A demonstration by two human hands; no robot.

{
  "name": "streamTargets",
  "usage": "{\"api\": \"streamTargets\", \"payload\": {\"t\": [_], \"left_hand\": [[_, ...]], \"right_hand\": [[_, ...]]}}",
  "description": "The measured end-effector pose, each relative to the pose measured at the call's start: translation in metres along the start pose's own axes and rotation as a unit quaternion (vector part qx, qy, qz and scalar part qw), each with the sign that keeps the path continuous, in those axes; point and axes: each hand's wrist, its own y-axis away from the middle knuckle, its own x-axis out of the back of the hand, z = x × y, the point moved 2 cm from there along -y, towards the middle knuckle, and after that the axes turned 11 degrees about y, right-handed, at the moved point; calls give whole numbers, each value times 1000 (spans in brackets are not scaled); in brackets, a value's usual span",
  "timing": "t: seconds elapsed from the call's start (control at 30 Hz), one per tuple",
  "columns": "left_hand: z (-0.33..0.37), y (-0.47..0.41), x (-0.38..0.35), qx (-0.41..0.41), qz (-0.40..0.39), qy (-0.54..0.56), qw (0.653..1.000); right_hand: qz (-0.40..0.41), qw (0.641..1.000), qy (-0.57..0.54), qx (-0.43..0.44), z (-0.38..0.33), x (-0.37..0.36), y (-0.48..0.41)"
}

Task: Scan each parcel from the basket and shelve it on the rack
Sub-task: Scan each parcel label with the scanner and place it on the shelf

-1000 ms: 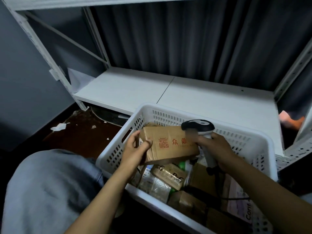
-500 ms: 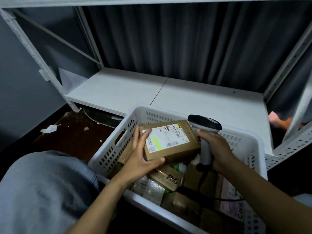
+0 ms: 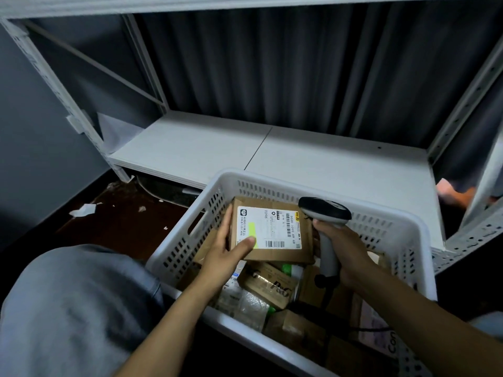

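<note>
A brown cardboard parcel (image 3: pixel 275 248) with a white shipping label facing up is held over the white perforated basket (image 3: pixel 381 227). My left hand (image 3: pixel 226 257) grips its left edge, thumb on the label's yellow patch. My right hand (image 3: pixel 343 248) is closed around the handle of a grey barcode scanner (image 3: pixel 325 213), whose dark head sits just right of the parcel. Several more parcels (image 3: pixel 269 288) lie in the basket below, one marked P&G. The white rack shelf (image 3: pixel 212 148) stretches behind the basket.
Grey curtain hangs behind the rack. The rack's posts (image 3: pixel 51 77) and a diagonal brace stand at left. Paper scraps (image 3: pixel 81 209) lie on the dark floor at left. My grey-clad knee (image 3: pixel 68 308) fills the lower left. The scanner's cable runs down into the basket.
The parcel was turned over from its printed side to its label side, and now lies flatter with the label towards me. The scanner head stays right beside it.
</note>
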Motion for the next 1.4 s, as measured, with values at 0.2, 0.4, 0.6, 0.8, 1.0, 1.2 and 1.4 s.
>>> {"api": "streamTargets", "payload": {"t": [0.2,0.4,0.6,0.8,1.0,1.2,1.4], "left_hand": [[2,-6,13,12,-5,-16,1000],[6,-18,42,4,33,25,999],[4,-26,63,43,59,68,995],[-6,-23,76,59,53,61,995],[-3,-20,74,54,25,64,996],[-3,-19,71,50,18,67,996],[-2,-19,64,50,14,69,996]], "right_hand": [[-26,999,29,14,-3,2,-3],[-45,961,232,142,-24,2,10],[-128,880,401,221,-39,5,20],[-141,830,478,250,-44,19,19],[-140,797,510,292,-52,27,28],[-130,783,529,300,-56,30,31],[-140,786,528,289,-55,31,31]]}}
